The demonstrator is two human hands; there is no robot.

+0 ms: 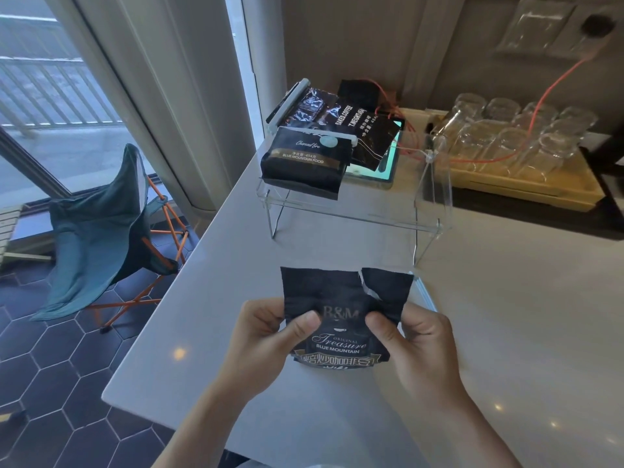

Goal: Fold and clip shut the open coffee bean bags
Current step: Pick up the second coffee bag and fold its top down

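I hold a black coffee bean bag upright over the white counter. Its top edge is open and torn near the right. My left hand grips the bag's left side, thumb on the front. My right hand grips the right side the same way. On a clear acrylic riser farther back lie two other black bags: a front one with a white clip across its top, and a rear one with a long white clip at its left end.
A tray of upturned glasses stands at the back right, with an orange cable running above it. A teal folding chair sits on the tiled floor left of the counter. A small lit screen lies behind the riser.
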